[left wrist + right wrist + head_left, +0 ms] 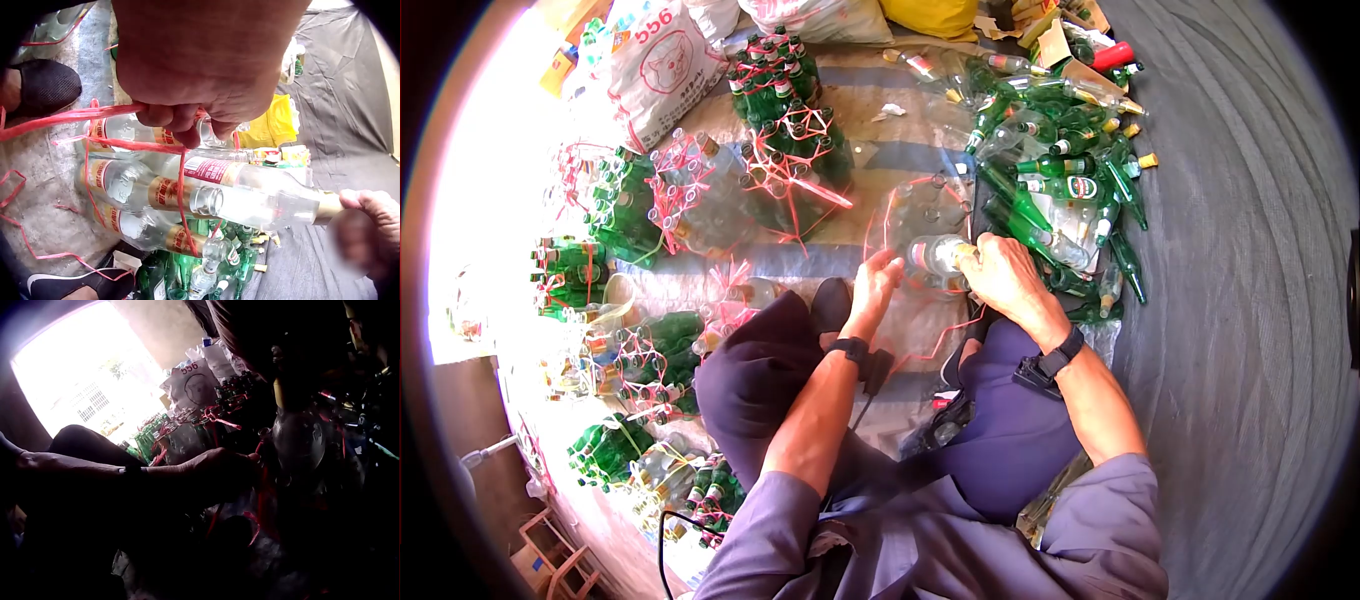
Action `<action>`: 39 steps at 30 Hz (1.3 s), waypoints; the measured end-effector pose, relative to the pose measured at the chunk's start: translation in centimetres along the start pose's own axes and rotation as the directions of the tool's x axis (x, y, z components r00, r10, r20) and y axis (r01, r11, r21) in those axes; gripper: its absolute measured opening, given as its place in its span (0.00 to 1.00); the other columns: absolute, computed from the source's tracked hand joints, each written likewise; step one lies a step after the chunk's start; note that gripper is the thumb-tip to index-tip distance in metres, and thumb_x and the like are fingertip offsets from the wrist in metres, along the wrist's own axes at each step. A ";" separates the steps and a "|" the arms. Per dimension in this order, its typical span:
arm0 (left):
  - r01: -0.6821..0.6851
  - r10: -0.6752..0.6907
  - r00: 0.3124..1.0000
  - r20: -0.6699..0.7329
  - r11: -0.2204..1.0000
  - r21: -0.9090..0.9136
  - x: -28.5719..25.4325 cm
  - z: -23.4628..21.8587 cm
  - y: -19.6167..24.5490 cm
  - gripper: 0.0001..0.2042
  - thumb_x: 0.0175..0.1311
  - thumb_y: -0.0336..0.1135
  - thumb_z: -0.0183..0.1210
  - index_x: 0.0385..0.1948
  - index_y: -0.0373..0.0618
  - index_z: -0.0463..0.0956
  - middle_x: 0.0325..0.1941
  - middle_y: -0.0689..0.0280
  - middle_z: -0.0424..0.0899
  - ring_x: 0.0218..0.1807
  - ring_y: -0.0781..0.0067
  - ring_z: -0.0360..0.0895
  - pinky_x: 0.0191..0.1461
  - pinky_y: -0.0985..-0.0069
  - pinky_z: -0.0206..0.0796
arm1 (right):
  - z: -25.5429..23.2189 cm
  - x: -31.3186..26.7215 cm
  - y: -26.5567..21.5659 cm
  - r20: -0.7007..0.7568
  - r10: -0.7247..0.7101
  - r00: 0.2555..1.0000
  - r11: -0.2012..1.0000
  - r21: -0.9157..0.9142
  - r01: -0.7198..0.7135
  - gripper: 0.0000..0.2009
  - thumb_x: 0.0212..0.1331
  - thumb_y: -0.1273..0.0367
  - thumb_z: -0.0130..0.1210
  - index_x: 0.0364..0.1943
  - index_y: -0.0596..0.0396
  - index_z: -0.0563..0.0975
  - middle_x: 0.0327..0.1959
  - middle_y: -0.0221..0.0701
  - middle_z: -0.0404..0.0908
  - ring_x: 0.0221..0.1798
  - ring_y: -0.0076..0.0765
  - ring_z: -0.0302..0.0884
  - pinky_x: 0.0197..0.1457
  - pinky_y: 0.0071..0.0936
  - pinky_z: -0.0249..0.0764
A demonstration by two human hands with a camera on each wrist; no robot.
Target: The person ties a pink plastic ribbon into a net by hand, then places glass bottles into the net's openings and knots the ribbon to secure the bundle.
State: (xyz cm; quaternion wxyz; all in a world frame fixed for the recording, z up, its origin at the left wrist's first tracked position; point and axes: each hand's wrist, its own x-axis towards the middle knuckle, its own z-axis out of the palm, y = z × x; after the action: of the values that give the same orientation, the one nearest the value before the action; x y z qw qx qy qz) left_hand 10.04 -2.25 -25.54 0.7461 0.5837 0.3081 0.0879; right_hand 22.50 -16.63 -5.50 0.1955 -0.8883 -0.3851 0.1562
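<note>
My right hand (1010,282) grips a clear glass bottle (269,194) by its gold-wrapped neck. The bottle has a red-and-white label and lies across a small group of clear bottles (119,181) with gold labels. Pink plastic twine (62,119) loops round that group. My left hand (876,288) is just left of the bottle in the head view, with its fingers curled on the twine in the left wrist view. The right wrist view is dark; the held bottle's clear body (300,440) shows there under its neck.
Loose green bottles (1040,190) and clear ones lie heaped at the right beside a dark grey cloth (1230,300). Twine-tied bundles of green bottles (785,90) and others stand along the left. A white sack (660,75) stands behind them. Shoes (50,87) flank the work.
</note>
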 end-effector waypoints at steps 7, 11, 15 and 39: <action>0.007 -0.007 1.000 -0.021 1.000 -0.003 -0.3 0.3 0.2 0.22 0.66 0.36 0.56 0.55 0.26 0.71 0.29 0.68 0.77 0.30 0.78 0.70 0.38 0.77 0.64 | 0.4 0.9 -2.0 0.072 -0.131 0.989 0.990 -0.042 0.134 0.18 0.61 0.63 0.52 0.24 0.69 0.75 0.23 0.57 0.77 0.30 0.64 0.78 0.37 0.51 0.74; -0.009 0.010 0.999 -0.039 1.000 0.011 -0.6 0.4 0.1 0.22 0.66 0.35 0.56 0.54 0.25 0.71 0.29 0.68 0.77 0.30 0.78 0.70 0.38 0.77 0.64 | 0.6 1.7 -2.4 0.052 -0.188 0.981 0.982 -0.004 0.189 0.18 0.59 0.64 0.52 0.22 0.70 0.74 0.22 0.58 0.75 0.29 0.63 0.78 0.35 0.51 0.73; -0.023 0.023 0.999 -0.040 1.000 -0.012 -0.3 -0.1 -0.5 0.22 0.65 0.35 0.56 0.55 0.25 0.71 0.28 0.68 0.76 0.30 0.78 0.70 0.38 0.78 0.64 | 0.7 2.2 -1.3 0.026 -0.104 0.994 0.993 0.061 0.102 0.21 0.56 0.62 0.50 0.19 0.73 0.72 0.19 0.59 0.70 0.25 0.65 0.76 0.31 0.52 0.70; -0.012 0.011 1.000 0.012 0.989 0.149 -0.5 -0.4 0.8 0.18 0.65 0.37 0.53 0.48 0.27 0.76 0.25 0.69 0.76 0.29 0.78 0.70 0.36 0.77 0.63 | 3.8 1.3 -0.6 -0.199 -0.059 0.978 0.994 0.074 0.075 0.21 0.58 0.63 0.53 0.16 0.70 0.74 0.18 0.58 0.73 0.26 0.64 0.78 0.34 0.50 0.74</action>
State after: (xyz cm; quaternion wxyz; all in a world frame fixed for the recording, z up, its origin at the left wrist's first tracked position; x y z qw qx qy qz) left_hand 9.59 -1.87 -24.68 0.7015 0.6401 0.3064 0.0658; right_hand 21.34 -14.45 -8.67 0.2735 -0.8773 -0.3868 0.0767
